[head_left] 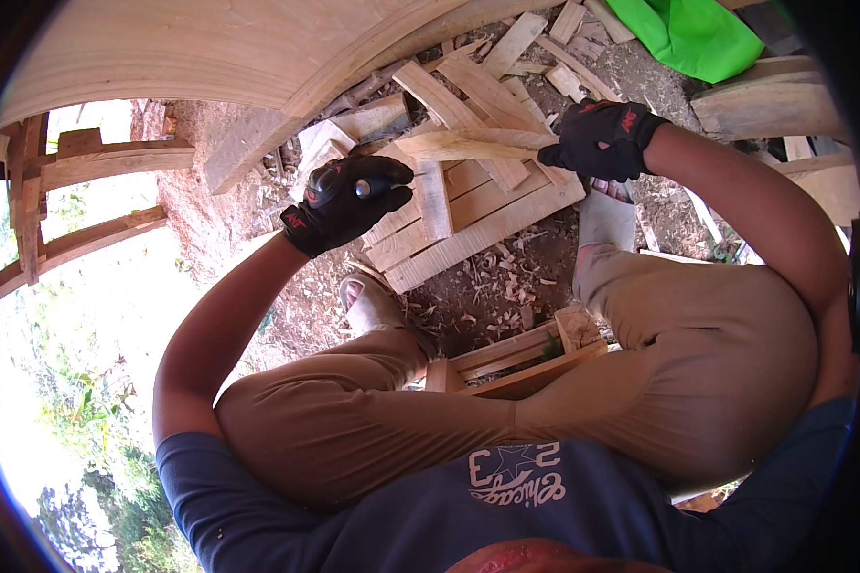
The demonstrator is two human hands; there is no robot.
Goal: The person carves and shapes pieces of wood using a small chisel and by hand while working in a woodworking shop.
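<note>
My right hand (pixel 602 138), in a black glove, is closed around one end of a pale wooden stick (pixel 463 144). The stick reaches left toward my left hand (pixel 346 198). That hand, also in a black glove, is clenched around a small tool (pixel 361 188), of which only a round metal end shows; its working end is hidden, so I cannot tell its kind. Both hands hang above a flat panel of joined planks (pixel 478 215) lying on the dirt. My knees in tan trousers frame the scene from below.
Loose boards and offcuts (pixel 506 67) lie piled beyond the panel. Wood shavings (pixel 506 286) litter the dirt. A green cloth (pixel 698 33) lies at the top right. A broad curved plank (pixel 191 48) arches overhead, a wooden frame (pixel 76 162) stands left, a wooden seat (pixel 521 358) sits between my legs.
</note>
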